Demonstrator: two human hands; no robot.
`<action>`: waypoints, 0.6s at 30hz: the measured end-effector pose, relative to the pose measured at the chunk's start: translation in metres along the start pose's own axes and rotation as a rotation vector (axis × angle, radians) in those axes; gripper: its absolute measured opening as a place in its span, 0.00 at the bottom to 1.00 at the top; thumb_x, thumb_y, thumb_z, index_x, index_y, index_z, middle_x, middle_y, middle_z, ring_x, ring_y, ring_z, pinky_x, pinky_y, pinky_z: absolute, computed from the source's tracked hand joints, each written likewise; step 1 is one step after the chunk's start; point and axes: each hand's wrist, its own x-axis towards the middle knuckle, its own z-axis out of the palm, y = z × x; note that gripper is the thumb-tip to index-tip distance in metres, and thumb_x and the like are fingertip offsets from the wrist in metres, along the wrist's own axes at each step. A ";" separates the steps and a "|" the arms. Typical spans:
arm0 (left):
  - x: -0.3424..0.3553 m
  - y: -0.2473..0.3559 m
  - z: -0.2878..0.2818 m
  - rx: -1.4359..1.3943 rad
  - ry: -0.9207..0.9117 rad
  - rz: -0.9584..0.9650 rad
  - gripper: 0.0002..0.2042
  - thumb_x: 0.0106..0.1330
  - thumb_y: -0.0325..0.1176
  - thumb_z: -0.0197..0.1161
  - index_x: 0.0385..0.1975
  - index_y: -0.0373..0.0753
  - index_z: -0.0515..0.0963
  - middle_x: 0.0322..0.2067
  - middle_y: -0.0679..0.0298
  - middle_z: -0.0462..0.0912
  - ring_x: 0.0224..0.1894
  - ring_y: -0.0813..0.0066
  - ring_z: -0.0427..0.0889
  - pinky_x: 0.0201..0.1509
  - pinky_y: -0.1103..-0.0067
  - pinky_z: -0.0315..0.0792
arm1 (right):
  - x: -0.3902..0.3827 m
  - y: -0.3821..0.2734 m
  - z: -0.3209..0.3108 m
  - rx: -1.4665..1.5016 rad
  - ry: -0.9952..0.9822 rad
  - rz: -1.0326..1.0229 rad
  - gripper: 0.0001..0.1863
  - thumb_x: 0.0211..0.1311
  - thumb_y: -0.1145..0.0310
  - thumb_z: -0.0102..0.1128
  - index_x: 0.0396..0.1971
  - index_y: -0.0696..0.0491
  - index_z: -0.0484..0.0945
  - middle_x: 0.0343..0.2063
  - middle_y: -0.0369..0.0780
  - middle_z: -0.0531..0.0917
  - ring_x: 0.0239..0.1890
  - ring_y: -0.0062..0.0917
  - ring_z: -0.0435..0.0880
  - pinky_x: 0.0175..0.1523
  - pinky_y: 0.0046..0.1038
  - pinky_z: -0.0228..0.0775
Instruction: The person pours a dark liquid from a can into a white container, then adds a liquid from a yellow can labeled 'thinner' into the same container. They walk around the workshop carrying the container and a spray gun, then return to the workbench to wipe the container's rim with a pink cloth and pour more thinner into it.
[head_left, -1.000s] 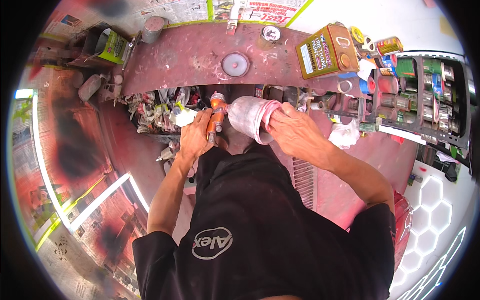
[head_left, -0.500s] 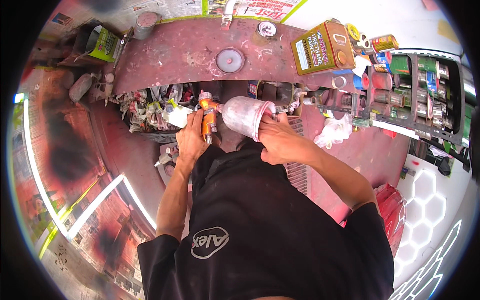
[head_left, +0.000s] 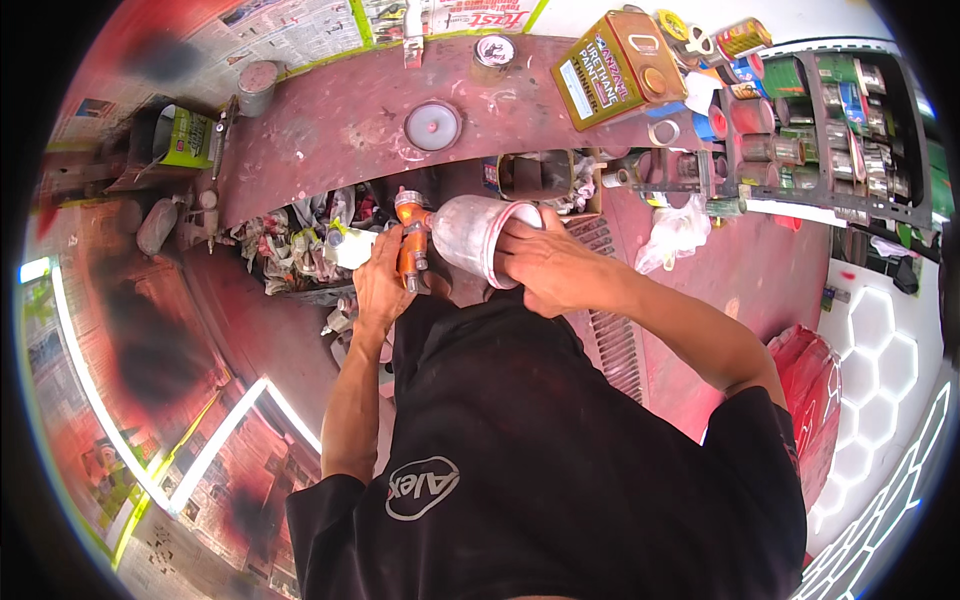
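Note:
An orange spray gun (head_left: 411,240) is in my left hand (head_left: 380,277), its fingers closed round the body. Out to the right from the gun extends its cloudy whitish cup (head_left: 466,235), lying tilted on its side with a pinkish rim. My right hand (head_left: 560,268) is at the cup's open mouth, some fingers reaching inside and the hand gripping the rim; those fingertips are hidden. Beside my left hand, a white piece (head_left: 352,248) shows above the rag pile; whether I touch it, I cannot tell.
A paint-stained bench (head_left: 330,130) carries a round lid (head_left: 433,126), a small can (head_left: 493,58) and a gold thinner tin (head_left: 618,75). Crumpled rags (head_left: 290,245) fill a bin below. Cans crowd a dark rack (head_left: 840,130) at right. A white plastic bag (head_left: 675,235) lies nearby.
The view has shifted, so the bench things sit farther left and higher. Both hands keep hold of the spray gun and cup; my right hand has turned slightly at the cup's mouth.

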 end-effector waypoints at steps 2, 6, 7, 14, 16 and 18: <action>0.003 0.010 -0.002 0.000 -0.016 -0.049 0.28 0.59 0.33 0.66 0.62 0.35 0.73 0.50 0.50 0.82 0.46 0.45 0.85 0.48 0.61 0.81 | -0.002 -0.008 0.001 0.393 0.024 0.102 0.29 0.53 0.74 0.62 0.59 0.58 0.75 0.65 0.45 0.73 0.72 0.40 0.65 0.72 0.50 0.52; -0.007 0.007 0.009 -0.150 0.021 -0.085 0.27 0.59 0.26 0.62 0.62 0.35 0.73 0.50 0.49 0.82 0.50 0.44 0.84 0.51 0.62 0.80 | 0.002 -0.026 -0.007 0.725 0.164 0.151 0.27 0.63 0.75 0.60 0.64 0.56 0.71 0.63 0.51 0.75 0.64 0.47 0.74 0.61 0.45 0.67; -0.009 0.001 0.013 -0.181 -0.003 -0.089 0.27 0.59 0.26 0.62 0.62 0.35 0.73 0.50 0.49 0.82 0.51 0.44 0.84 0.52 0.62 0.80 | 0.003 -0.033 -0.005 0.758 0.293 0.137 0.25 0.65 0.75 0.60 0.63 0.56 0.72 0.60 0.52 0.78 0.60 0.49 0.78 0.58 0.44 0.70; -0.022 -0.027 0.035 -0.417 -0.150 -0.152 0.21 0.59 0.23 0.60 0.55 0.35 0.76 0.45 0.46 0.83 0.48 0.42 0.83 0.54 0.63 0.77 | -0.008 -0.030 -0.037 1.599 0.550 0.461 0.12 0.74 0.72 0.60 0.52 0.57 0.83 0.40 0.31 0.86 0.38 0.09 0.78 0.44 0.18 0.72; -0.023 -0.031 0.037 -0.387 -0.128 -0.135 0.21 0.59 0.23 0.59 0.55 0.35 0.76 0.44 0.46 0.83 0.48 0.40 0.83 0.52 0.63 0.77 | -0.014 -0.030 -0.054 1.605 0.551 0.560 0.10 0.74 0.71 0.59 0.49 0.58 0.83 0.37 0.32 0.86 0.37 0.09 0.77 0.42 0.18 0.71; -0.019 -0.022 0.032 -0.347 -0.083 -0.069 0.25 0.58 0.23 0.60 0.60 0.35 0.73 0.47 0.45 0.82 0.50 0.39 0.82 0.54 0.61 0.77 | -0.006 -0.026 -0.045 1.544 0.404 0.632 0.11 0.74 0.70 0.60 0.49 0.59 0.83 0.36 0.33 0.85 0.37 0.10 0.77 0.42 0.20 0.72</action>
